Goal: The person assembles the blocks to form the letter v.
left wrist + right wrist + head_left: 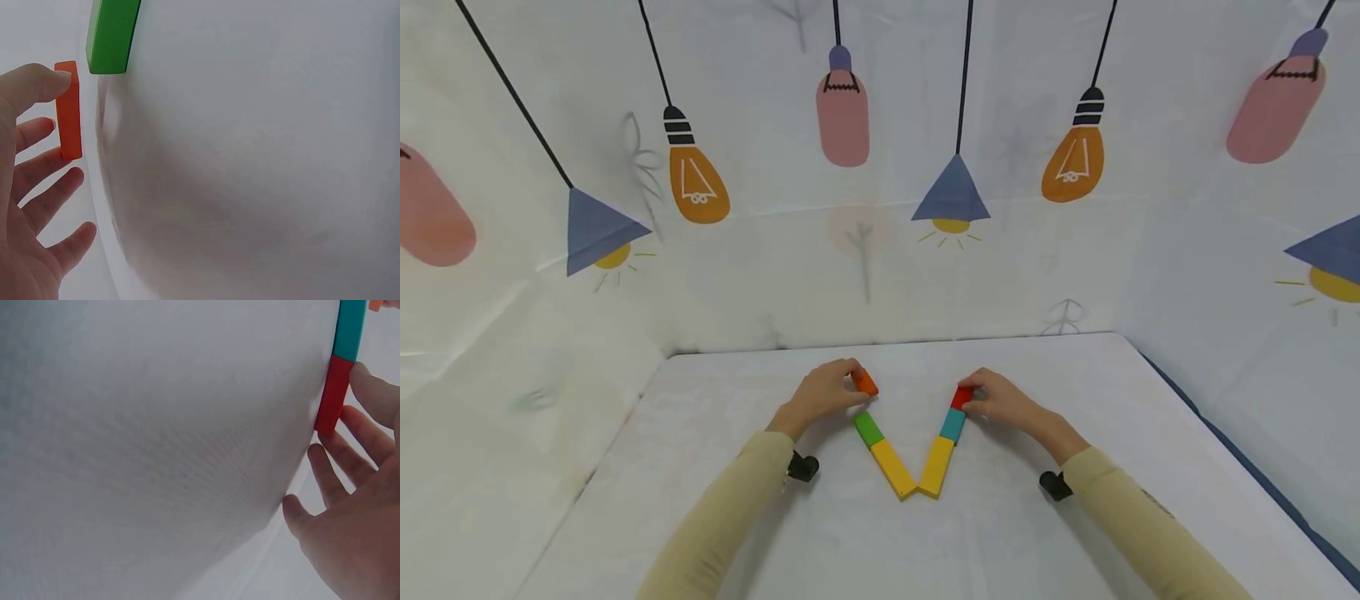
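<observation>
My left hand pinches an orange block between thumb and fingers, just beyond the far end of a green block and apart from it. The green block meets a long yellow block. On the right, my other hand holds a red block by its ends, thumb near where it meets a teal block. That teal block adjoins a second yellow block. Both yellow blocks touch at their near ends, so the two rows form a V. In the right wrist view, the red block touches the teal one.
A white-covered table lies under the blocks. Behind it hangs a pale sheet printed with lamps and bulbs. Black wrist cameras sit below both wrists.
</observation>
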Motion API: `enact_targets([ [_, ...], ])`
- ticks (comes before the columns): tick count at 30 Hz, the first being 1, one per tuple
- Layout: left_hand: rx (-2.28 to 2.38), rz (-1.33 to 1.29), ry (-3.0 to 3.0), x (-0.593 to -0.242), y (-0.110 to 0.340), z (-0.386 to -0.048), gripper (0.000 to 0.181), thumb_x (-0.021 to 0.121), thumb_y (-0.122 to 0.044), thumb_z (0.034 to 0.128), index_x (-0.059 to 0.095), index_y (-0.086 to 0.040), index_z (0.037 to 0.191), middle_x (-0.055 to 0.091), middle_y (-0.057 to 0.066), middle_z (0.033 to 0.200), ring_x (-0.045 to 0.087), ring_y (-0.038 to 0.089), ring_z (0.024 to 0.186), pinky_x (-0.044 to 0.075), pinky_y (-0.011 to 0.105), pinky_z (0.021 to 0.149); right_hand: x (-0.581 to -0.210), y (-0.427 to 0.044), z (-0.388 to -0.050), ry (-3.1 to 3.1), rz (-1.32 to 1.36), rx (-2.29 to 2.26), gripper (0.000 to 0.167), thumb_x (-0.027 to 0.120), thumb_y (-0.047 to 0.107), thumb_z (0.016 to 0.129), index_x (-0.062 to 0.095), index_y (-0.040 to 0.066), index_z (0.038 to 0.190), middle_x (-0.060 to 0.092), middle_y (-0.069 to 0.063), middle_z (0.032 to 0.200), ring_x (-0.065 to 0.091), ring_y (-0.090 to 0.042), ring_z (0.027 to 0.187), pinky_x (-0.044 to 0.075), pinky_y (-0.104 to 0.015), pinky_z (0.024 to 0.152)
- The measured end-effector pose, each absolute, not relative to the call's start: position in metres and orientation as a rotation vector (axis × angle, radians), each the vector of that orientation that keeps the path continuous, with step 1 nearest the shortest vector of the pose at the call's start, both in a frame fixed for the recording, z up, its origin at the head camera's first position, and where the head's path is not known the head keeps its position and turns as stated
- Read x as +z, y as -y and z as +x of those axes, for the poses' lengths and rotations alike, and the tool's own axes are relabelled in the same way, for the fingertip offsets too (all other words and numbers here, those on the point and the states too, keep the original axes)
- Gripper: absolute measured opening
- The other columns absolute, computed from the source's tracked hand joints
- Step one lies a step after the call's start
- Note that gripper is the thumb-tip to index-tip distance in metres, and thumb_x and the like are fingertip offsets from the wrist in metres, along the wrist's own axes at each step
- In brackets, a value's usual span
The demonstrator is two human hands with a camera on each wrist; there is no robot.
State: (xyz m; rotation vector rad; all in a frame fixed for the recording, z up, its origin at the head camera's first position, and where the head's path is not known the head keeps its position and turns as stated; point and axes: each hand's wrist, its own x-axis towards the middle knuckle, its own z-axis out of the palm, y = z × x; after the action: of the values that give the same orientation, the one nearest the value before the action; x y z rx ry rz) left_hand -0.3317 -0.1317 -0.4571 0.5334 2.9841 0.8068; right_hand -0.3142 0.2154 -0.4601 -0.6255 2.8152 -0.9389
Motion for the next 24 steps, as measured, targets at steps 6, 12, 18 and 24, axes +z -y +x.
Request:
enact_targets([
  [6, 0.784, 0.535, -2.999, -0.459, 0.133, -0.328, 0.029, 0.074, -0.041, 0.0824, 0.064, -0.027, 0.106, 0.066, -0.008, 0.102, 0.054, 0.016, 0.090, 0.048, 0.035, 0.082, -0.459, -0.217, -0.313, -2.810, -0.620, -0.948, 0.041, 0.067, 0.013, 0.090, 0.061, 0.001, 0.129, 0.061, -0.014, 0.125, 0.054, -0.031, 0.115, 0.044, -0.053, 0.107],
  [12, 0.747, 0.518, -3.009, -0.459, 0.139, -0.325, 0.030, 0.073, -0.038, 0.0820, 0.064, -0.027, 0.108, 0.065, -0.010, 0.103, 0.055, 0.015, 0.092, 0.049, 0.036, 0.086, -0.461, -0.216, -0.314, -2.811, -0.599, -0.941, 0.041, 0.068, 0.014, 0.090, 0.061, 0.002, 0.129, 0.061, -0.013, 0.124, 0.054, -0.029, 0.115, 0.044, -0.051, 0.107],
  [18, 0.743, 0.519, -3.010, -0.460, 0.144, -0.320, 0.030, 0.074, -0.038, 0.0826, 0.064, -0.027, 0.109, 0.065, -0.009, 0.104, 0.055, 0.015, 0.092, 0.049, 0.035, 0.086, -0.461, -0.217, -0.314, -2.817, -0.617, -0.934, 0.040, 0.067, 0.014, 0.091, 0.061, 0.002, 0.129, 0.060, -0.014, 0.125, 0.053, -0.030, 0.115, 0.044, -0.053, 0.106],
  [24, 0.746, 0.540, -3.008, -0.458, 0.148, -0.314, 0.030, 0.075, -0.038, 0.0823, 0.064, -0.027, 0.108, 0.066, -0.008, 0.104, 0.055, 0.015, 0.092, 0.049, 0.036, 0.087, -0.460, -0.215, -0.313, -2.819, -0.633, -0.932, 0.040, 0.067, 0.015, 0.091, 0.061, 0.001, 0.129, 0.061, -0.015, 0.124, 0.054, -0.031, 0.114, 0.044, -0.053, 0.106],
])
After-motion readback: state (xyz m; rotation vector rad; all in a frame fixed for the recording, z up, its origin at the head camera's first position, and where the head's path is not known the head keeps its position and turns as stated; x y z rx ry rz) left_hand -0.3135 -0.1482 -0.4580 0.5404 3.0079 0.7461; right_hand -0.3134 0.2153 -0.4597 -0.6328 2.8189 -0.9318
